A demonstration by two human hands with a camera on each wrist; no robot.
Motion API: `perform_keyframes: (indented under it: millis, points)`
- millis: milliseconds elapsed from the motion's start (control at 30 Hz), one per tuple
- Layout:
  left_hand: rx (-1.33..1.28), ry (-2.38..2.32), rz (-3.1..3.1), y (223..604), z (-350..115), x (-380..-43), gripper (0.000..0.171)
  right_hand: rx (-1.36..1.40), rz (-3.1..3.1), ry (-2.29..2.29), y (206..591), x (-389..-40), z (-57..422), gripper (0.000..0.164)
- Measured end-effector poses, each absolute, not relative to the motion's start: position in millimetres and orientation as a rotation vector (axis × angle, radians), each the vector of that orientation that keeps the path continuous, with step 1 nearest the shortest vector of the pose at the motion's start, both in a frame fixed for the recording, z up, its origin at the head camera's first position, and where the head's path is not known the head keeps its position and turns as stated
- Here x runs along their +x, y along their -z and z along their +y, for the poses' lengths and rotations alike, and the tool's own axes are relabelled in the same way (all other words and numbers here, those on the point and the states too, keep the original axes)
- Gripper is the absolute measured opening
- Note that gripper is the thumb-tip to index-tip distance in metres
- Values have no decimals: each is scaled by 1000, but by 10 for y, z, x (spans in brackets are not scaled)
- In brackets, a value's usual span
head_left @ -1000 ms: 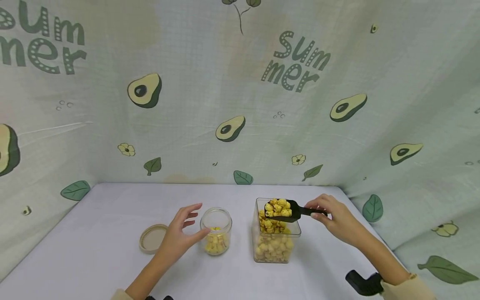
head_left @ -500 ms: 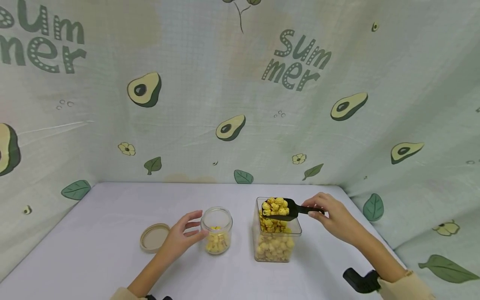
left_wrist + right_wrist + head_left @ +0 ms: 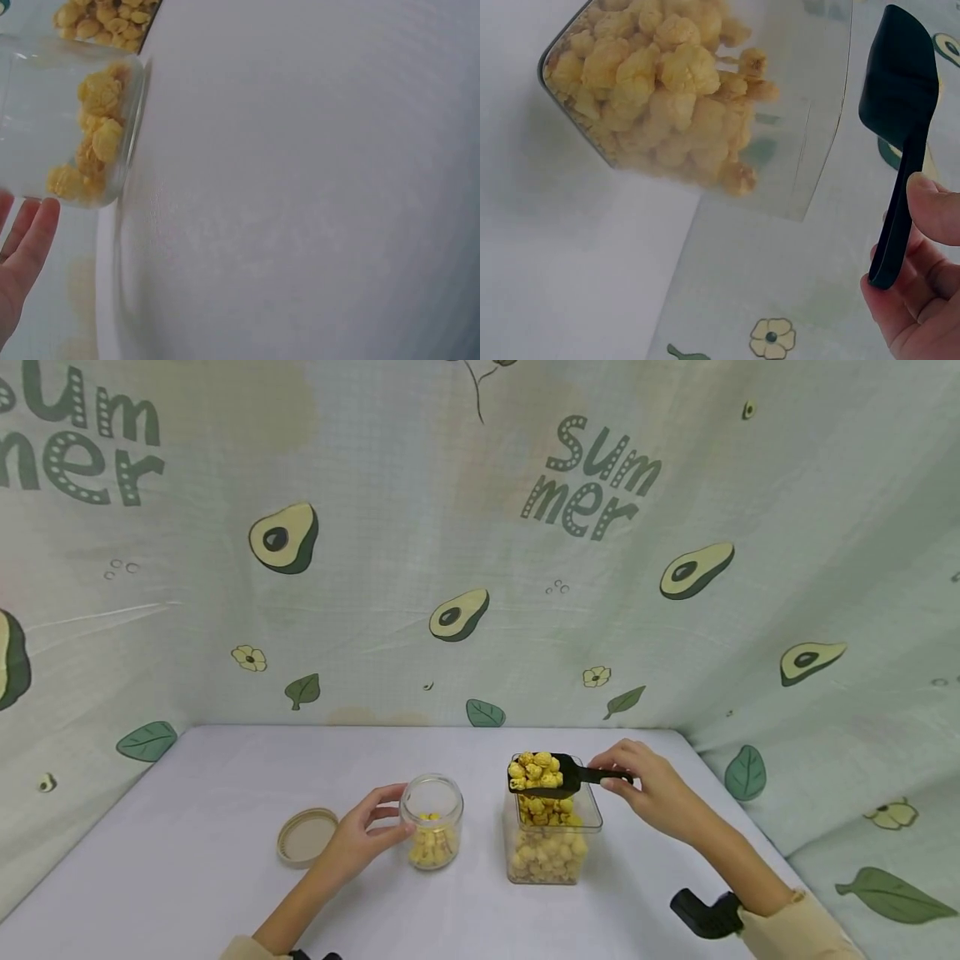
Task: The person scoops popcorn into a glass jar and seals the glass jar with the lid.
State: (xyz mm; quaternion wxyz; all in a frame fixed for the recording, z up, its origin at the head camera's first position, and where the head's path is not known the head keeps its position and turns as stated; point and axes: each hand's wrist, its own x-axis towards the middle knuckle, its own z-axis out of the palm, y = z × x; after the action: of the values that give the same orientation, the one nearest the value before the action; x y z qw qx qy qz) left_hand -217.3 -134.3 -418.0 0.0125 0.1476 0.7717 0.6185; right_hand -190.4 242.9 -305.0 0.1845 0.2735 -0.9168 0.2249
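A glass jar (image 3: 432, 839) stands on the table, partly filled with yellow popcorn. My left hand (image 3: 371, 823) is at its left side, thumb and fingertips right at the glass; in the left wrist view straight fingers (image 3: 31, 238) reach the jar's side. To the right is a clear square container (image 3: 547, 860) holding more popcorn. Over its top, my right hand (image 3: 637, 783) grips the handle of a black scoop (image 3: 572, 777), which is heaped with popcorn (image 3: 535, 770). The right wrist view shows the thumb and fingers pinching that handle, with the scoop's underside facing the camera.
A round beige lid (image 3: 306, 837) lies on the white table (image 3: 247, 793), left of the jar and beside the left forearm. Behind and along the sides hangs a pale cloth (image 3: 375, 527) printed with avocados and leaves.
The right hand has moved left with the loaded scoop, which now overlaps the container's left rim. The left hand has narrowed its spread and come up to the jar.
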Motion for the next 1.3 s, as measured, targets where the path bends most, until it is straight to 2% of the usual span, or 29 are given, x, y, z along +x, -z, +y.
perform_keyframes:
  millis: [567, 1300]
  points:
    - [433, -1925, 2342, 4181, -1338, -2162, 53, 793, -2710, -668, 3020, -2002, 1976, 19]
    - [367, -1896, 2362, 4137, -1326, -2145, 54, 881, -2760, -379, 2875, -2207, 1502, 15]
